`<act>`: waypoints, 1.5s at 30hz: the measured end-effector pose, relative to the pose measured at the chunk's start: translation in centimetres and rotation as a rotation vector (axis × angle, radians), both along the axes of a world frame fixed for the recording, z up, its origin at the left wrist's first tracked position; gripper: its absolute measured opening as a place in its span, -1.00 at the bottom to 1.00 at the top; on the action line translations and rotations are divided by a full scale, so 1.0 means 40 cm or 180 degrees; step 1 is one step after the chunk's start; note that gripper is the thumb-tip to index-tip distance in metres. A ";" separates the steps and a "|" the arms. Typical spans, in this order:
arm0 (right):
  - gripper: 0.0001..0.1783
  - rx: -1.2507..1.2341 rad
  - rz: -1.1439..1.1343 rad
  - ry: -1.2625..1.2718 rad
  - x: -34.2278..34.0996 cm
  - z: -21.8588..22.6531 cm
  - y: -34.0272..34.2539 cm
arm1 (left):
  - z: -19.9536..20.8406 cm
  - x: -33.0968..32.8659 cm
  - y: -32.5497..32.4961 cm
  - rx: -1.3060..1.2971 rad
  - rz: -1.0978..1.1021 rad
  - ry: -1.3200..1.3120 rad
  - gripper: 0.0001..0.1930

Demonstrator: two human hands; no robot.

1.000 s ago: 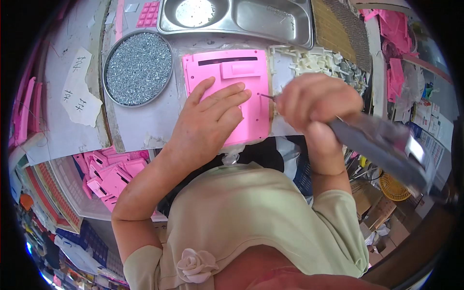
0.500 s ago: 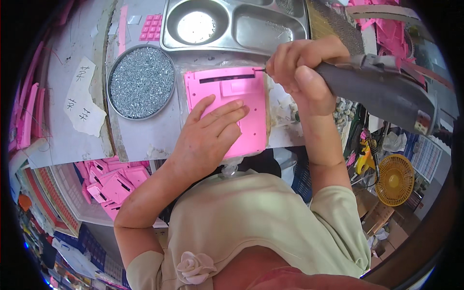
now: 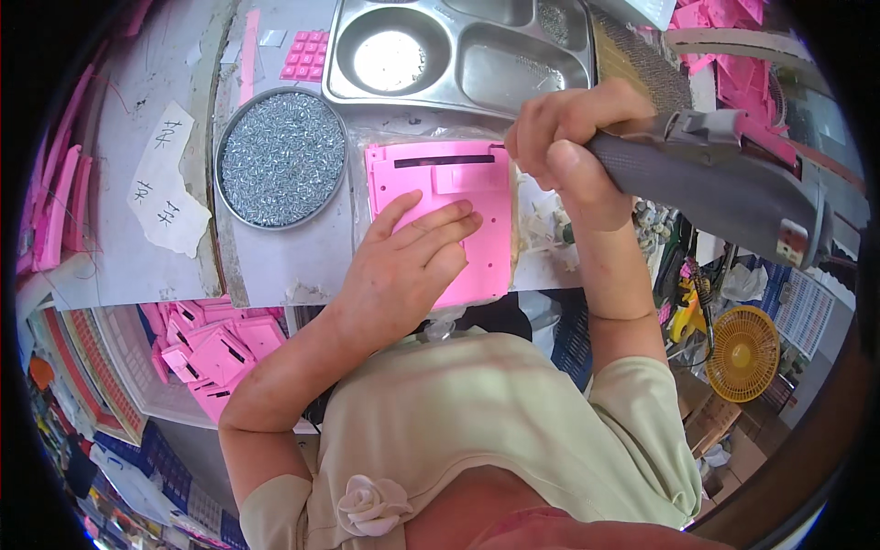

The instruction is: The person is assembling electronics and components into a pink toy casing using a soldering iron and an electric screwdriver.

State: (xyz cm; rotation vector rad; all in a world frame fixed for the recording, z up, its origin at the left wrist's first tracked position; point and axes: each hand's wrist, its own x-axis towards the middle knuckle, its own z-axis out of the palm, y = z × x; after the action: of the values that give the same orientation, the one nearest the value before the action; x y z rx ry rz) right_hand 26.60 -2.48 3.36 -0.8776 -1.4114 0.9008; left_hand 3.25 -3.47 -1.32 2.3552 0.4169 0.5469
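Head view: left hand with fingers splayed flat on the pink casing on the counter, right hand with fingers closed round a driver at the casing's far-right corner, fastening apparently underway, the remainder too small to tell.

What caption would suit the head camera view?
Left hand on a pink casing, right hand gripping a dark handheld tool.

Left hand: we are touching the pink panel.
Right hand: we are gripping a dark power tool.
Dish: metal pieces are lying inside, left of our panel.
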 end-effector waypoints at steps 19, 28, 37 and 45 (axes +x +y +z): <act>-0.63 -0.0074 0.1481 0.1023 -0.073 0.141 -0.034 | 0.037 -0.031 0.010 -0.0756 0.0870 -0.0548 -0.86; -0.71 -0.0154 0.1316 0.0934 -0.144 0.136 -0.023 | 0.046 -0.066 0.023 -0.0965 0.1226 -0.0831 -0.82; -0.70 0.0036 0.0589 0.0773 -0.176 0.046 0.074 | 0.029 -0.158 0.195 0.0754 0.2398 0.0295 -0.84; -0.83 -0.0090 0.0618 0.0642 -0.196 -0.035 0.122 | -0.043 -0.187 0.200 0.0686 0.2281 0.0232 -0.95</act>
State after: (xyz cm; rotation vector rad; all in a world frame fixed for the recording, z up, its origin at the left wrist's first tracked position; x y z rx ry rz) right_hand 18.75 2.39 1.94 -0.6575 -1.3256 1.1263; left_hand -4.25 4.54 -3.04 2.3915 1.3147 0.8606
